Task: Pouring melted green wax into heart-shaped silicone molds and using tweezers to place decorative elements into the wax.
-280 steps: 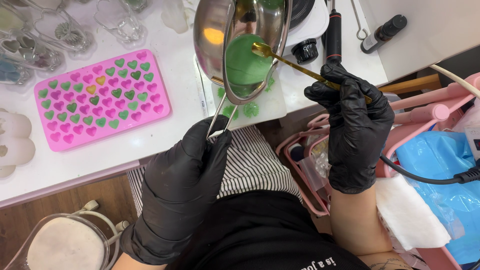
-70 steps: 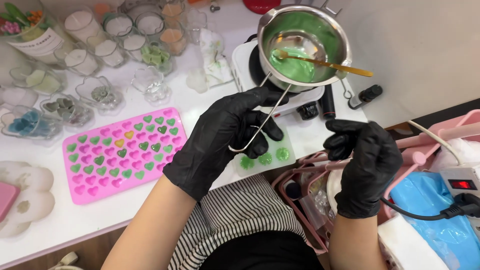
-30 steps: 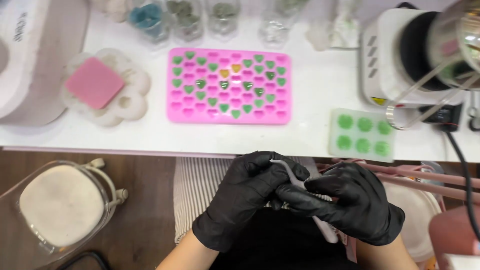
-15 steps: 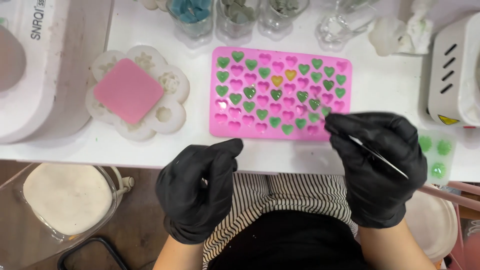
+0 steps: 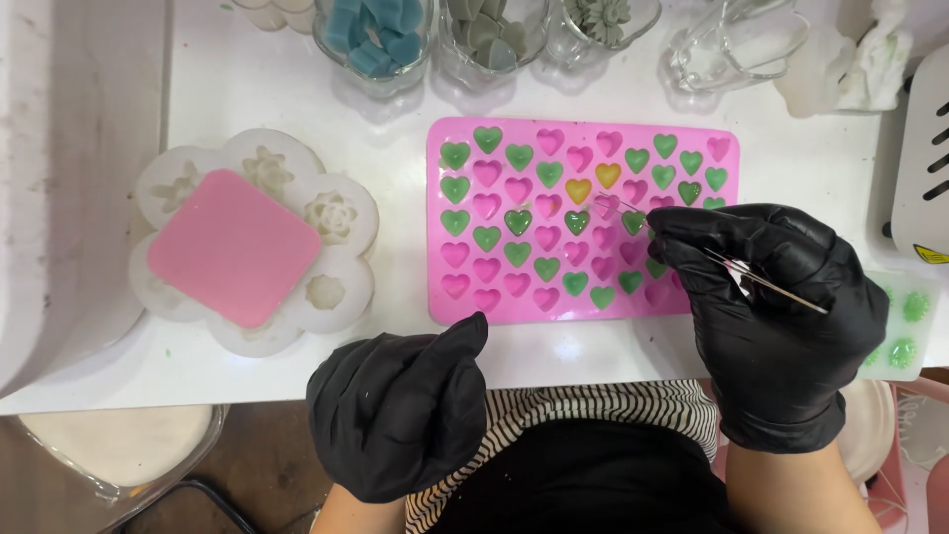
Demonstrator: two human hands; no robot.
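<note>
The right hand (image 5: 776, 316), gloved black, pinches slim metal tweezers (image 5: 692, 247), whose long axis runs from the hand up and left, tips over the heart cavities near the middle of the pink mould (image 5: 445, 297). The left hand (image 5: 400, 410), also gloved, rests loosely curled and empty at the desk (image 5: 395, 129) edge, just below the mould's lower left corner. The right hand is nearer, lying over the mould's right end. Left of the mould sits a white flower mould (image 5: 341, 287) bearing a pink square slab (image 5: 232, 247).

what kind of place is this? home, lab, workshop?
Probably a small craft bench for wax or soap casting, possibly at home. Clues: a pink heart mould part-filled with green, glass jars of cast pieces, a white flower mould, and gloved hands, the right hand holding tweezers.
</note>
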